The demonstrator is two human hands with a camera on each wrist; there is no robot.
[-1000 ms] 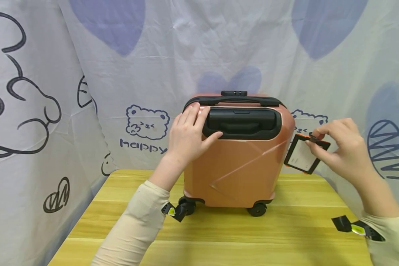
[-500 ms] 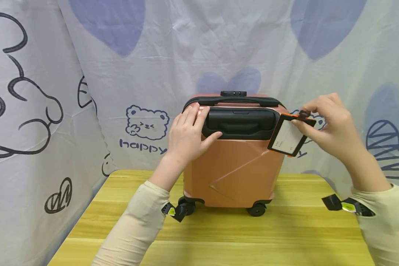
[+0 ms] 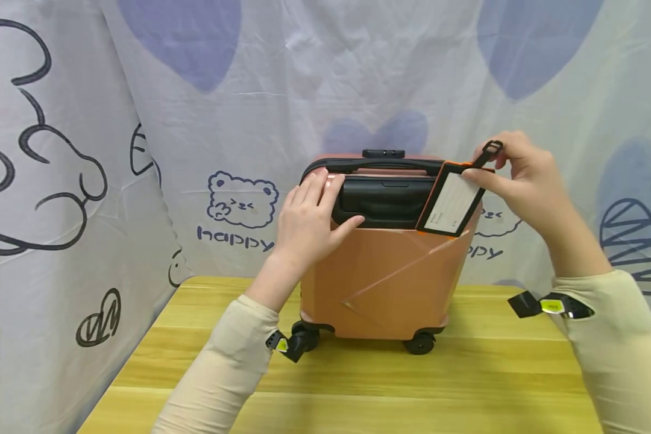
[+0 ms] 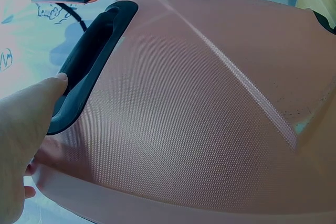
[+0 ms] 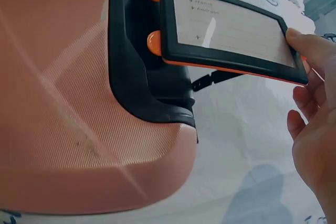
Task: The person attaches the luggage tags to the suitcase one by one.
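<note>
A rose-gold hard-shell suitcase (image 3: 380, 283) stands upright, with a black handle recess (image 3: 382, 208) near the top of its front. My left hand (image 3: 307, 220) rests on its upper left corner, fingers fairly straight, the thumb (image 4: 59, 83) touching the recess edge. At the suitcase's upper right, my right hand (image 3: 534, 181) pinches a luggage tag (image 3: 449, 202) by its upper end. The tag has a black frame, orange edging and a white card. Its black strap with a buckle (image 3: 492, 146) sticks up by the fingers. From the head, the tag covers the recess's right end.
The suitcase's black wheels (image 3: 420, 343) stand on a yellow wood-grain table (image 3: 358, 392). A black top carry handle (image 3: 336, 164) and a combination lock (image 3: 383, 154) are at its top. Behind hangs a pale curtain (image 3: 239, 138) with cartoon bears and purple hearts.
My right hand has carried the luggage tag leftward and up, from beside the suitcase to in front of its upper right corner. The buckle now shows above the fingers. The left hand stays put.
</note>
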